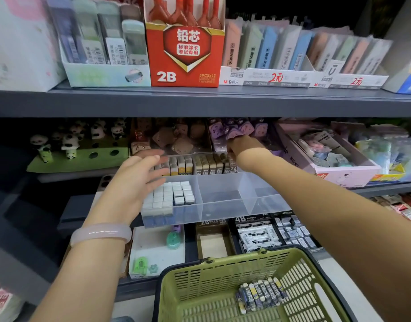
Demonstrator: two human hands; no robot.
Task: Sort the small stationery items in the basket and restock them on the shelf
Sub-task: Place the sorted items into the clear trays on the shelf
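Partway, by the look of it. Green basket (223, 282) at 6 o'clock holds only one cluster of 2B lead tubes (261, 295), unsorted. Clear divided tray (223, 203) at centre: left compartment packed with small erasers (171, 197), other compartments bare. Left hand (139, 175) spread wide, fingers against the tray's back-left corner. Right hand (237, 147) reaches toward 12 o'clock, curled at the lead-tube row (207, 165); whether it holds anything, cannot tell.

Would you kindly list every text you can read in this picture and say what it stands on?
"铅芯", "2B", "5PCSx12": red lead box.
"M&G", "2元": white display trays.
"2B": row of small packs by the right hand.
"2B": packs in the green basket.
"2B", "4B": boxes under the clear organizer.
Barcode labels and fine print: too small to read.
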